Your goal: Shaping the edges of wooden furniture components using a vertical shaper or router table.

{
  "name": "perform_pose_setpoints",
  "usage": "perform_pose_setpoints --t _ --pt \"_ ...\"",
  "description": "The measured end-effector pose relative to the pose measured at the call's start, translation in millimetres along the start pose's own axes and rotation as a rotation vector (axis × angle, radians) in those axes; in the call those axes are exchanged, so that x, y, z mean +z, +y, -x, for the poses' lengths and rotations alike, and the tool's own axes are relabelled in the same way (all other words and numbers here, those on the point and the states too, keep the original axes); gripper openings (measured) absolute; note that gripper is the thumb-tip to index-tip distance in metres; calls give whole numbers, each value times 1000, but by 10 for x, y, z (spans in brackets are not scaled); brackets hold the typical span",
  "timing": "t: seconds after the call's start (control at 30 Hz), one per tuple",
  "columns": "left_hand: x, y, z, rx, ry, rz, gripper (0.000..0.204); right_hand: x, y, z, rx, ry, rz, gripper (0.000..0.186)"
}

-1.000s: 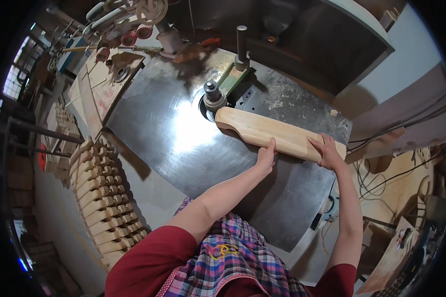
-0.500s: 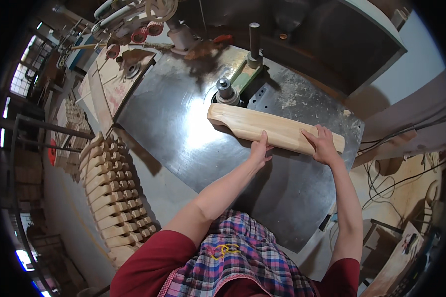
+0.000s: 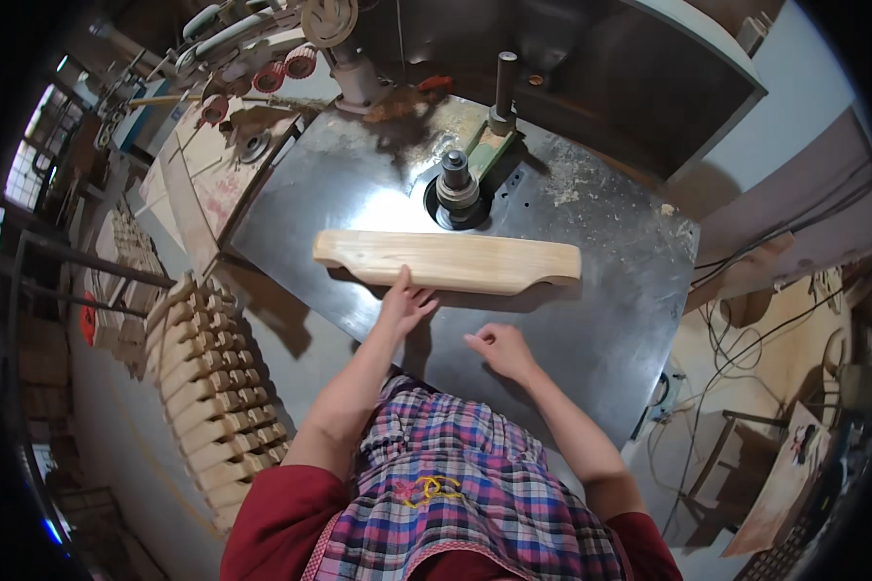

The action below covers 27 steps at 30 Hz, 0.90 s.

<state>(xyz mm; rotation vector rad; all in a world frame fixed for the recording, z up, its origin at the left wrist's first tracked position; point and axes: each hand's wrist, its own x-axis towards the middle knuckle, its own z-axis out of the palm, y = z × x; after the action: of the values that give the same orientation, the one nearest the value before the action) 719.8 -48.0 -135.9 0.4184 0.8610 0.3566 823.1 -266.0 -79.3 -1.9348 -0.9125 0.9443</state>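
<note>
A long pale wooden piece with notched ends [image 3: 484, 263] lies across a grey metal machine table [image 3: 610, 320], just on the near side of the upright spindle [image 3: 457, 189]. At its front edge, left of the middle, my left hand [image 3: 402, 308] touches it. One digit rests on the wood while the other fingers spread in front of the edge. Apart from the wood, my right hand [image 3: 504, 351] hovers above the table nearer to me, fingers curled and nothing visible in them. The underside of the wooden piece is hidden.
Beyond the spindle, a green arm [image 3: 491, 145] carries an upright post [image 3: 505, 87]. Stacked rows of shaped wooden pieces [image 3: 213, 387] stand at left on the floor. A feeder with red rollers [image 3: 300, 64] is at the far left. Loose cables [image 3: 736, 349] hang at right.
The wooden piece has shifted left and nearer to me, turning roughly crosswise, away from the spindle. My right hand has let go of its right end and drawn back; my left hand moved left.
</note>
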Motion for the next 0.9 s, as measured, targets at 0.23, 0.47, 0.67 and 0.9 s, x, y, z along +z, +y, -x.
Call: perform_pose_setpoints --t 0.23,0.47,0.67,0.9 --pt "-691 1229 109 84 197 71 57 886 -604 -755 476 65 -961 50" --pt "-1186 2052 -306 5 32 11 50 1375 -1047 -1661 611 380 -1215 56" --pt "-1455 2553 -490 -56 21 6 48 1792 -1233 -2225 511 691 -1220 57" --pt "-1673 2890 -519 -51 16 4 51 2121 -1380 -2473 390 792 -1266 55"
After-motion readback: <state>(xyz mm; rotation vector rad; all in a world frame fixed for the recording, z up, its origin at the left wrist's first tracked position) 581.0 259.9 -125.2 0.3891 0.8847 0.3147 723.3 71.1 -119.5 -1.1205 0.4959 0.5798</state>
